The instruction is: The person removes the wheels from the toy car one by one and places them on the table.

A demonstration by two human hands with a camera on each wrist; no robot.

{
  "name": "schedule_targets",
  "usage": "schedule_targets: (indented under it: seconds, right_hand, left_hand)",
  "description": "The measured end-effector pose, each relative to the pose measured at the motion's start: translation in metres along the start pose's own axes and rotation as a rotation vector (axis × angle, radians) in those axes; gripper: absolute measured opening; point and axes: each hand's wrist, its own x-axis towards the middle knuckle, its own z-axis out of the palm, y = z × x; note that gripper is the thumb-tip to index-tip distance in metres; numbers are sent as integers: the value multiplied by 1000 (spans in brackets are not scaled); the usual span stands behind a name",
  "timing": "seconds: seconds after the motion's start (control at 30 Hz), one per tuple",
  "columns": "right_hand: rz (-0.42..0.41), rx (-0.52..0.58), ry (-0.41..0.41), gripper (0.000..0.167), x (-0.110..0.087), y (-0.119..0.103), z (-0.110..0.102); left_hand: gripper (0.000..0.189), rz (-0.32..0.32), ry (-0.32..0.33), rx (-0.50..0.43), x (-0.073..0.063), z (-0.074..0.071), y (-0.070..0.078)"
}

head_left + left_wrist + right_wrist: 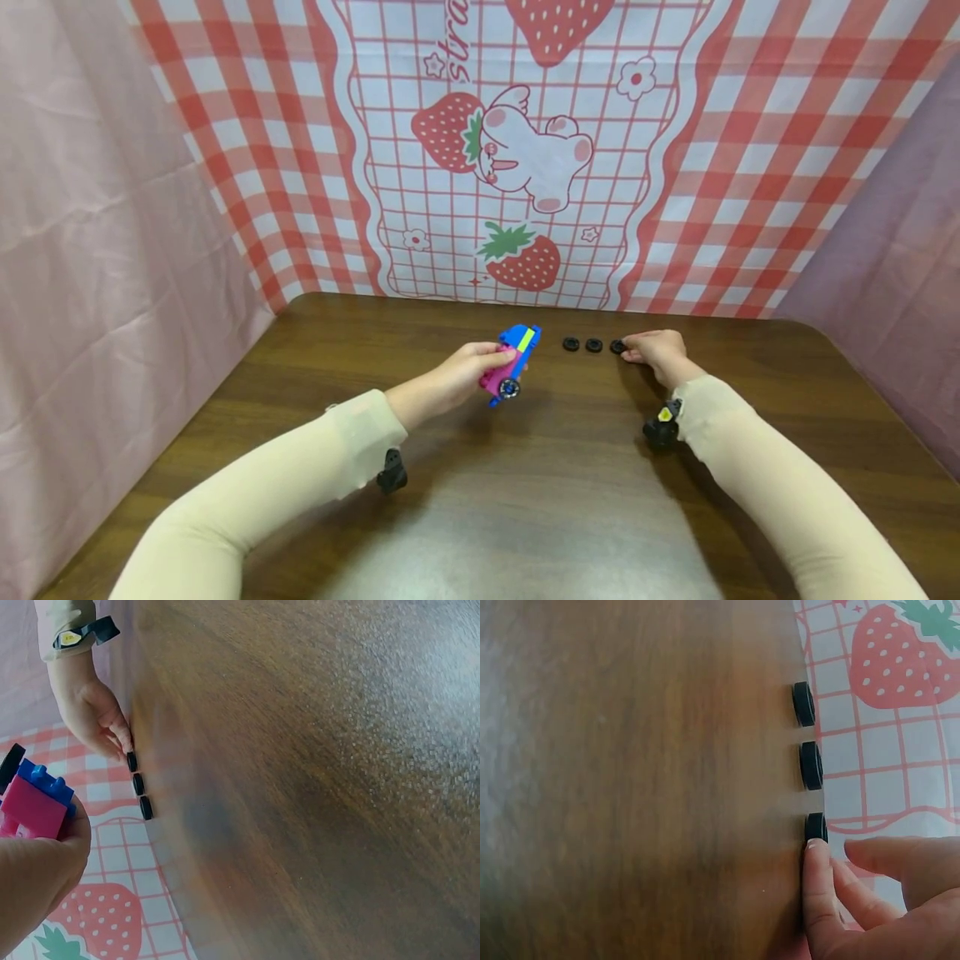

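Note:
My left hand [468, 372] grips a small toy car [517, 354] made of pink and blue blocks with a yellow strip, raised over the table. One black wheel [509, 388] shows on its near side. In the left wrist view the car's pink block [34, 814] sits in the curled fingers. To the right, my right hand [660, 350] reaches down at the end of a row of black wheels. Its fingertip touches the rightmost wheel [817, 826], while another finger [877, 851] stands apart from it. The middle wheel [593, 345] and the left wheel [571, 343] lie beside it.
The wheels lie near the back edge of the brown wooden table [480, 500]. Behind it hangs a red-and-white checked cloth [480, 275] with strawberries. Pale curtains [90, 250] hang at both sides. Each wrist carries a small black device [662, 429].

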Motion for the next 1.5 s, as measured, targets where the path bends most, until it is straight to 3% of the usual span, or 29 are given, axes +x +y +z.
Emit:
schedule_targets:
  seconds: [0.3,0.47,0.67,0.93,1.13,1.5]
  right_hand:
    - [-3,-45,129,43,-8,5,8]
    - [-21,-30,154,45,-9,4,8]
    - [-22,-44,102,46,-14,-2,3]
    - [-52,-53,14,47,-27,-10,5]
    - [-65,-75,-37,49,-34,-13,8]
    - [-89,-18,-117,49,-44,-16,21]
  left_hand:
    - [44,21,-7,34,7,3,-6]
    - [46,29,15,85,7,3,-4]
    - [47,63,43,185,4,4,-3]
    - [42,124,-43,134,5,4,-5]
    - [43,101,-88,80,5,6,-4]
    - [44,109,-129,130,4,5,5]
